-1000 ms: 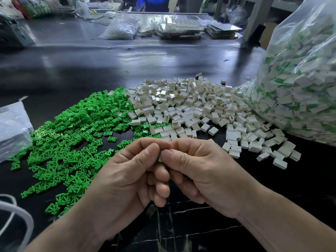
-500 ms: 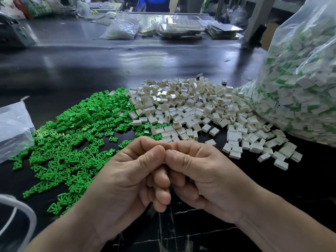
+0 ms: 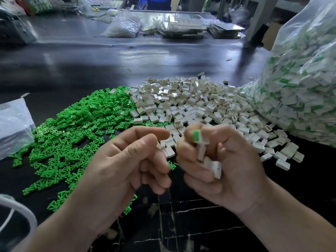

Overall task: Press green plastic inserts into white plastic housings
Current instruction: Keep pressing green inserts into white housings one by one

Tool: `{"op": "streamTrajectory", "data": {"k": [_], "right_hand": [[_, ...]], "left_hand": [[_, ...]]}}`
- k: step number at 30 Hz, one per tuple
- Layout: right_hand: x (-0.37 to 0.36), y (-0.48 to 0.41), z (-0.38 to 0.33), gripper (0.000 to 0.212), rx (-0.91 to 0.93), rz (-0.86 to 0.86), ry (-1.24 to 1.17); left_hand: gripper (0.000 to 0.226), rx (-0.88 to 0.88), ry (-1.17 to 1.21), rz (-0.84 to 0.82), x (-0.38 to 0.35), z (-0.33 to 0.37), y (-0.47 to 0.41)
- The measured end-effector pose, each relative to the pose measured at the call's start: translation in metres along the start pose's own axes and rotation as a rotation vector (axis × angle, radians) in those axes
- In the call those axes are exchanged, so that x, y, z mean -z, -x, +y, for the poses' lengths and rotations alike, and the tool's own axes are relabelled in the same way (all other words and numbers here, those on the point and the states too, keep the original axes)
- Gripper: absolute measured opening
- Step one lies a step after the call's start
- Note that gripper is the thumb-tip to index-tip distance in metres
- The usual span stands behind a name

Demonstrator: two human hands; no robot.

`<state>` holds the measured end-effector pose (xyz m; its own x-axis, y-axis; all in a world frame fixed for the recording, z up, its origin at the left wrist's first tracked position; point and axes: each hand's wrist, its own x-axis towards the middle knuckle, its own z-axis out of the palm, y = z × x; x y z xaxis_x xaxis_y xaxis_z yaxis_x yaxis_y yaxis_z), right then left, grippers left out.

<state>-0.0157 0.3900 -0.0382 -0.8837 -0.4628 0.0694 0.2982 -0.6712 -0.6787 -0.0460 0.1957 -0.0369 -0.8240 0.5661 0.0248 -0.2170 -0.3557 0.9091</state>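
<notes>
Right hand [image 3: 234, 171] grips several white housings [image 3: 215, 167], one with a green insert [image 3: 196, 136] in it. Left hand [image 3: 127, 160] curled, contents unclear.

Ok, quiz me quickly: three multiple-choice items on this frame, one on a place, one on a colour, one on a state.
1. Where does the pile of green inserts lie relative to the pile of white housings?
A) to its left
B) to its right
C) on top of it

2. What colour is the insert at the tips of the right hand?
A) red
B) blue
C) green

3. The right hand is:
A) flat on the table
B) gripping the held housings
C) out of view

Answers:
1 A, green spreads left of white.
2 C, a green end shows above a white piece.
3 B, its fingers curl round several white pieces.
</notes>
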Motion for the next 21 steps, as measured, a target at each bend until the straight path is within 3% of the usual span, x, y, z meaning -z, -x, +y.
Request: {"op": "streamTrajectory", "data": {"k": [3,5,7,9,11,13,15,21], "right_hand": [[0.008,0.001,-0.01,0.02,0.07,0.013,-0.116],[0.011,0.001,-0.013,0.02,0.06,0.132,0.04],[0.012,0.003,-0.014,0.019,0.047,0.346,0.483],[0.012,0.006,-0.014,0.011,0.05,0.564,1.144],[0.012,0.006,-0.01,0.02,0.0,0.631,1.687],[0.009,0.002,-0.003,0.035,-0.177,0.591,1.945],[0.008,-0.002,0.003,0.036,-0.294,0.549,2.048],[0.007,-0.005,-0.001,0.023,-0.301,0.545,2.049]], "left_hand": [[0.015,-0.057,-0.457,0.203,0.003,-0.001,0.003],[0.022,-0.119,-0.801,0.255,0.004,-0.006,0.005],[0.034,-0.223,-1.182,0.224,0.005,-0.013,0.005],[0.039,-0.278,-1.424,0.14,0.004,-0.019,0.004],[0.034,-0.347,-1.56,0.06,0.005,-0.021,0.001],[0.03,-0.396,-1.665,-0.024,0.007,-0.022,-0.002],[0.025,-0.398,-1.727,-0.064,0.007,-0.023,-0.004],[0.008,-0.387,-1.722,-0.058,0.011,-0.024,-0.006]]}}
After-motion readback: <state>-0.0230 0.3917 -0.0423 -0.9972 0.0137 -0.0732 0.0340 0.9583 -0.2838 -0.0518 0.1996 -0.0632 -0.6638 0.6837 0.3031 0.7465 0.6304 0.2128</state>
